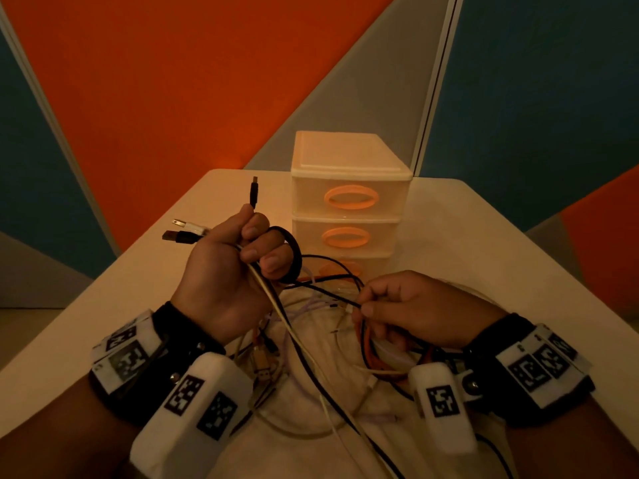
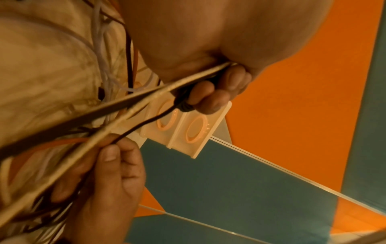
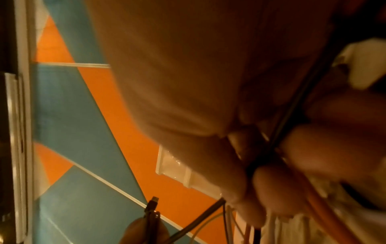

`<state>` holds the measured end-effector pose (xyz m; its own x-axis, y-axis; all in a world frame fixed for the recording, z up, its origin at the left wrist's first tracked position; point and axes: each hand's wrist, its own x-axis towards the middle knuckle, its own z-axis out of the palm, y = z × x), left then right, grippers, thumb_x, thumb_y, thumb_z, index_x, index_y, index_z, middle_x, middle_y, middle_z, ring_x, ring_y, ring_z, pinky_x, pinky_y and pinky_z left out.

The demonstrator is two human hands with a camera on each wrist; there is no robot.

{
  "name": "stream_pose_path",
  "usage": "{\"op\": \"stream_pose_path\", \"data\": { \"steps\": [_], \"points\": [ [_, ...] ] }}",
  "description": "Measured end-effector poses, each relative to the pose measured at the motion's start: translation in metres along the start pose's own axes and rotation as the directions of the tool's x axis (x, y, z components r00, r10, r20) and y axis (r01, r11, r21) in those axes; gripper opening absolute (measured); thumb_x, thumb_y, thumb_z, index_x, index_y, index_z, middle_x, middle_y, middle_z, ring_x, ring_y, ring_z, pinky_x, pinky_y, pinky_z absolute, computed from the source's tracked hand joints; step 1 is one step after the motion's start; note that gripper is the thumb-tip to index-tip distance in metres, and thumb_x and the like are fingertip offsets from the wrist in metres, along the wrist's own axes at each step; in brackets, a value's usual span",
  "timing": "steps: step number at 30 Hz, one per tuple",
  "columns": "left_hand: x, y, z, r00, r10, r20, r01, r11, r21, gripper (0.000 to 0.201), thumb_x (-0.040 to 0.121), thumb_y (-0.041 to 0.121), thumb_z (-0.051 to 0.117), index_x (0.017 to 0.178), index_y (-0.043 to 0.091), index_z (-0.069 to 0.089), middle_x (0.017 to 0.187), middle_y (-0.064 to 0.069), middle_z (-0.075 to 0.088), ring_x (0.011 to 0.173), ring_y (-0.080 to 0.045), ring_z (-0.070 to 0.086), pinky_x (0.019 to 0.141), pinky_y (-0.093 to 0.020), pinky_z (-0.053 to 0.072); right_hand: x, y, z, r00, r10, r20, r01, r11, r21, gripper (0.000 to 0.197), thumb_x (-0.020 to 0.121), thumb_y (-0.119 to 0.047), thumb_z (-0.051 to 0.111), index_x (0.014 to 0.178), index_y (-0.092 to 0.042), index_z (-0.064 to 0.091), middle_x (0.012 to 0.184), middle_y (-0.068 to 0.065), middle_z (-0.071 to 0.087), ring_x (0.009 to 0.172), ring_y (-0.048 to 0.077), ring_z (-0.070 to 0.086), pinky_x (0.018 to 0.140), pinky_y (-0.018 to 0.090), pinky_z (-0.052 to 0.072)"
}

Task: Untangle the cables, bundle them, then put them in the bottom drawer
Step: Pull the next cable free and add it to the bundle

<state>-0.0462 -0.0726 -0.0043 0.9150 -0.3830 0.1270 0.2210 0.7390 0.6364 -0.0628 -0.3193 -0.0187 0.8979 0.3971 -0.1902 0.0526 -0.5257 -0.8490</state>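
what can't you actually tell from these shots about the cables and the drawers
- Bottom drawer: head view, mostly hidden behind cables and the left hand; open or shut unclear.
- Cable count and tangle: head view, strands overlap in dim light on the cloth.
- Right hand grip: right wrist view is blurred; which strands it pinches is unclear.
- Far cable ends: cut off by the bottom edge of the head view.

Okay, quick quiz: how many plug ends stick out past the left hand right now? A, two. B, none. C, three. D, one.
C: in the head view the left hand grips several cables, and three plug ends poke out beyond it: one black plug pointing up, plus a white plug and another black plug pointing left.
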Motion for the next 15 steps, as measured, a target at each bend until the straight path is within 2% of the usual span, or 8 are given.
{"op": "stream_pose_path", "data": {
  "steps": [2, 4, 6, 7, 9, 12, 14, 15],
  "points": [
    [0.000, -0.002, 0.000, 1.000, -0.018, 0.025, 0.017, 1.000, 0.013, 0.042, 0.107, 0.037, 0.033, 0.069, 0.020, 0.038, 0.057, 0.006, 0.028, 0.053, -0.013, 0.034, 0.056, -0.024, 0.027, 0.001, 0.001, -0.002, 0.995, 0.019, -0.101, -0.028, 0.996, -0.089, 0.024, 0.096, -0.030, 0.064, 0.085, -0.010, 0.071, 0.061, 0.006, 0.063, 0.042, 0.010, 0.048, 0.044, 0.022, 0.037],
    [-0.001, -0.005, 0.001, 0.998, -0.040, 0.056, 0.038, 0.999, 0.034, 0.041, 0.107, 0.037, 0.034, 0.070, 0.019, 0.038, 0.056, 0.006, 0.028, 0.053, -0.013, 0.033, 0.056, -0.025, 0.026, 0.002, 0.001, -0.007, 0.968, 0.014, -0.250, -0.085, 0.957, -0.276, 0.042, 0.090, -0.048, 0.067, 0.072, -0.010, 0.069, 0.055, 0.005, 0.061, 0.042, 0.009, 0.050, 0.046, 0.024, 0.040],
    [-0.001, -0.006, 0.002, 0.996, -0.047, 0.079, 0.042, 0.997, 0.057, 0.040, 0.106, 0.036, 0.036, 0.069, 0.019, 0.038, 0.056, 0.006, 0.028, 0.052, -0.013, 0.032, 0.055, -0.025, 0.026, 0.003, 0.001, -0.012, 0.937, -0.001, -0.350, -0.151, 0.901, -0.407, 0.056, 0.085, -0.064, 0.062, 0.065, -0.012, 0.070, 0.058, 0.003, 0.065, 0.051, 0.010, 0.059, 0.057, 0.029, 0.048],
    [-0.001, -0.006, 0.002, 0.995, -0.047, 0.084, 0.042, 0.997, 0.064, 0.040, 0.106, 0.036, 0.036, 0.069, 0.019, 0.038, 0.056, 0.006, 0.028, 0.052, -0.012, 0.032, 0.055, -0.025, 0.027, 0.004, 0.003, -0.013, 0.932, -0.011, -0.361, -0.150, 0.898, -0.413, 0.057, 0.086, -0.065, 0.059, 0.063, -0.014, 0.070, 0.058, 0.000, 0.066, 0.054, 0.008, 0.061, 0.061, 0.031, 0.049],
    [-0.001, -0.003, 0.001, 0.996, -0.045, 0.080, 0.040, 0.997, 0.065, 0.041, 0.106, 0.036, 0.035, 0.069, 0.019, 0.039, 0.056, 0.006, 0.027, 0.051, -0.012, 0.033, 0.054, -0.024, 0.027, 0.004, 0.005, -0.011, 0.955, -0.018, -0.295, -0.091, 0.931, -0.352, 0.050, 0.095, -0.053, 0.055, 0.066, -0.015, 0.070, 0.053, -0.007, 0.061, 0.050, 0.003, 0.056, 0.059, 0.029, 0.045],
    [-0.001, 0.004, -0.003, 0.997, -0.032, 0.073, 0.029, 0.999, 0.042, 0.043, 0.108, 0.037, 0.032, 0.069, 0.019, 0.040, 0.056, 0.007, 0.029, 0.051, -0.012, 0.035, 0.054, -0.023, 0.030, 0.005, 0.008, -0.005, 0.994, 0.007, -0.106, -0.018, 0.995, -0.096, 0.028, 0.105, -0.023, 0.048, 0.084, -0.015, 0.065, 0.058, -0.004, 0.055, 0.046, 0.011, 0.051, 0.053, 0.029, 0.041],
    [0.000, 0.011, -0.006, 0.997, -0.018, 0.075, 0.016, 1.000, 0.024, 0.044, 0.109, 0.037, 0.031, 0.070, 0.020, 0.041, 0.056, 0.007, 0.031, 0.052, -0.012, 0.037, 0.054, -0.022, 0.031, 0.004, 0.009, -0.005, 0.997, 0.021, -0.069, -0.021, 1.000, 0.001, 0.021, 0.105, -0.017, 0.047, 0.093, -0.014, 0.064, 0.064, -0.001, 0.056, 0.043, 0.012, 0.048, 0.046, 0.025, 0.038],
    [0.000, 0.014, -0.007, 0.995, -0.019, 0.096, 0.019, 1.000, -0.001, 0.045, 0.109, 0.037, 0.031, 0.070, 0.019, 0.043, 0.057, 0.007, 0.031, 0.052, -0.012, 0.038, 0.055, -0.022, 0.032, 0.004, 0.008, -0.007, 0.994, 0.031, -0.102, -0.030, 0.999, 0.013, 0.019, 0.104, -0.019, 0.051, 0.092, -0.014, 0.065, 0.063, -0.001, 0.057, 0.042, 0.011, 0.046, 0.044, 0.024, 0.036]
  ]
}}
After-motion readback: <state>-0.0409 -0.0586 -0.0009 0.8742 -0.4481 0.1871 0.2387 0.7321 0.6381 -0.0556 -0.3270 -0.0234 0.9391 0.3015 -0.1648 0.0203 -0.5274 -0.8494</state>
